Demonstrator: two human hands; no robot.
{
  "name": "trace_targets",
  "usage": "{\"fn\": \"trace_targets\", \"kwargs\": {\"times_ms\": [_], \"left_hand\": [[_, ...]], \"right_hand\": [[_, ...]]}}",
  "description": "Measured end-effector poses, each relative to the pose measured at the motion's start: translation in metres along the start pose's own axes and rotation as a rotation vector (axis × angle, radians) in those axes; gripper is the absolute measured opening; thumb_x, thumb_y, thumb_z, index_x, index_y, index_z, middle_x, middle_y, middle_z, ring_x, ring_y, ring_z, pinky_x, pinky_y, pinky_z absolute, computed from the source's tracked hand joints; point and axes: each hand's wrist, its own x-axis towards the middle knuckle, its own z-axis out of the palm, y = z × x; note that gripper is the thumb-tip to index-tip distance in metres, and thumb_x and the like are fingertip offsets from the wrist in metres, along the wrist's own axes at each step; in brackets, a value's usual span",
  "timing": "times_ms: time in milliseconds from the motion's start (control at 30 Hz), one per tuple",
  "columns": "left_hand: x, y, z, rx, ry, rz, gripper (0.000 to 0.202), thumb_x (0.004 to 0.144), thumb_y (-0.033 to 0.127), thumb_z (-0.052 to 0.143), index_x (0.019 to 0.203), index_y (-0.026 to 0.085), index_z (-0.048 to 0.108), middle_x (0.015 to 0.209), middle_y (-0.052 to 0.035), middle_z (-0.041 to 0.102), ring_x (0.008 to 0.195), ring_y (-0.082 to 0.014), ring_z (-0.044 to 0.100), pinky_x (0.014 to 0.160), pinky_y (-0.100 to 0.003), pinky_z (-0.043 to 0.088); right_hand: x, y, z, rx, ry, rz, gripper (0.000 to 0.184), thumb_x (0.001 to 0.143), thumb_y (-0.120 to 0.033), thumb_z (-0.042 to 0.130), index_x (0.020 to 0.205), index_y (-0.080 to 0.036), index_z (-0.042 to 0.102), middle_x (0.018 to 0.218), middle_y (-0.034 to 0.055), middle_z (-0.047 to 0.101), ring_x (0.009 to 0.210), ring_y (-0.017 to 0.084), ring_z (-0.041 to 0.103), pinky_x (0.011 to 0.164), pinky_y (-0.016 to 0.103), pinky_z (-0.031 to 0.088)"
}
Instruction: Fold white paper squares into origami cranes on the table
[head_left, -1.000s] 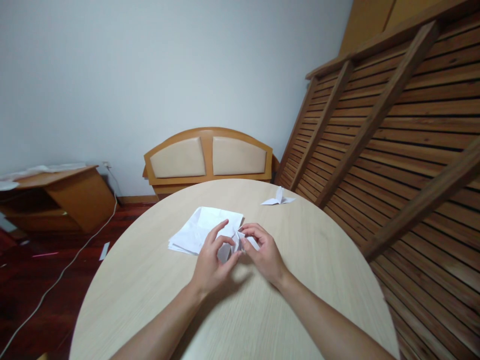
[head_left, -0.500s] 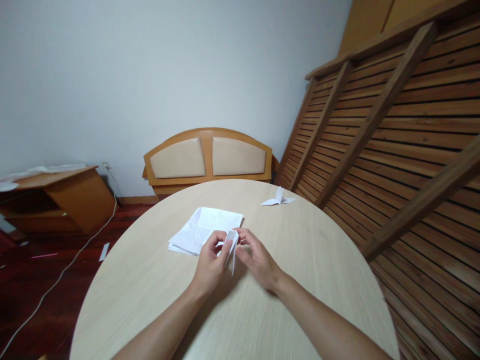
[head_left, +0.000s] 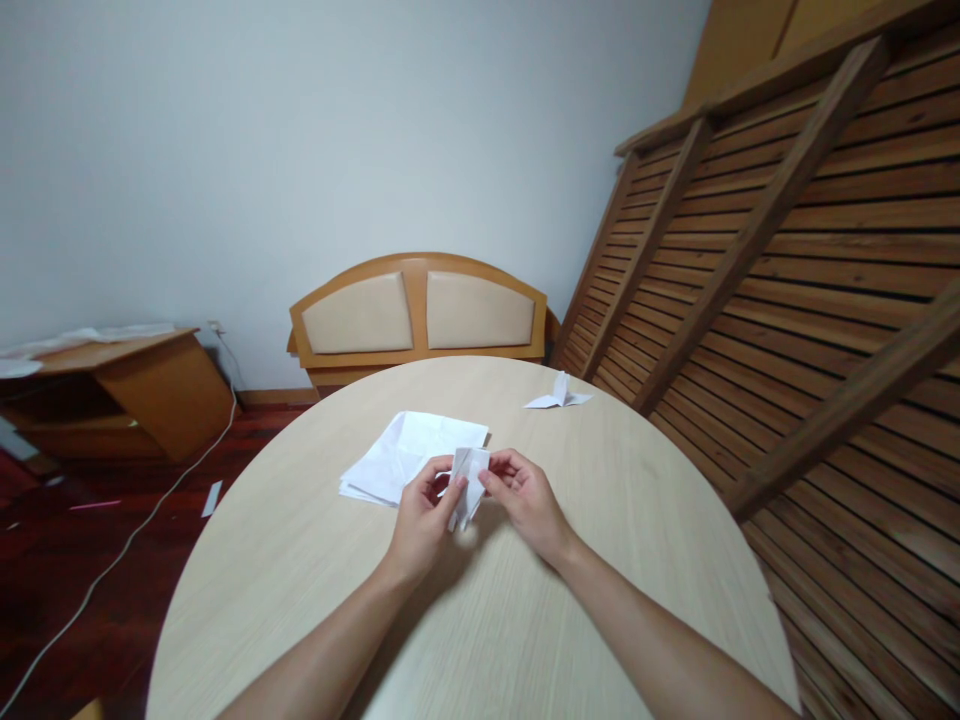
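Note:
A small folded piece of white paper (head_left: 470,480) is held up between my two hands over the middle of the table. My left hand (head_left: 424,515) pinches its left side, with the thumb on the face towards me. On the right edge, my right hand (head_left: 529,505) grips it between thumb and fingers. Just behind my left hand lies a stack of white paper sheets (head_left: 409,450), creased on top. Farther back on the right stands a folded white paper bird (head_left: 560,392), its wings spread.
The round, pale wooden table (head_left: 622,580) stretches out under my arms. A headboard (head_left: 416,310) stands beyond its far edge, and a slatted wooden panel (head_left: 787,260) leans along the right. To the left are a low cabinet (head_left: 161,395) and a white cable (head_left: 142,525) on the floor.
The folded paper has turned so its broad face shows towards me. My right thumb has come onto its right side, where before the fingers were at its upper edge.

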Motion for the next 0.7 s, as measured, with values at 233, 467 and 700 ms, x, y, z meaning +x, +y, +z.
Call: {"fn": "trace_targets", "kwargs": {"times_ms": [233,467,700], "left_hand": [[0.0,-0.005,-0.006,-0.011,-0.048,-0.024,0.041,0.082,0.047,0.07,0.111,0.018,0.071,0.118,-0.0105,0.069,0.106,-0.0263,0.063,0.082,-0.032,0.051],[-0.001,-0.013,-0.009,-0.113,-0.075,-0.059,0.038,0.087,0.045,0.067,0.115,0.019,0.071,0.125,-0.0115,0.066,0.113,-0.0279,0.062,0.081,-0.032,0.053],[-0.002,-0.009,-0.008,-0.083,-0.092,-0.064,0.038,0.086,0.047,0.066,0.112,0.02,0.072,0.126,-0.0114,0.065,0.113,-0.0279,0.061,0.08,-0.033,0.054]], "right_hand": [[0.003,0.0,-0.01,0.018,-0.036,0.013,0.034,0.078,-0.048,0.075,0.095,-0.02,0.066,0.088,0.0026,0.069,0.078,0.016,0.065,0.071,0.03,0.055],[0.001,-0.004,-0.013,0.037,-0.107,0.003,0.032,0.08,-0.046,0.074,0.1,-0.021,0.067,0.092,0.0031,0.07,0.081,0.016,0.065,0.075,0.03,0.054],[0.002,0.0,-0.012,-0.002,-0.08,-0.036,0.033,0.081,-0.04,0.072,0.107,-0.024,0.059,0.093,0.0023,0.068,0.078,0.016,0.065,0.072,0.031,0.054]]}}
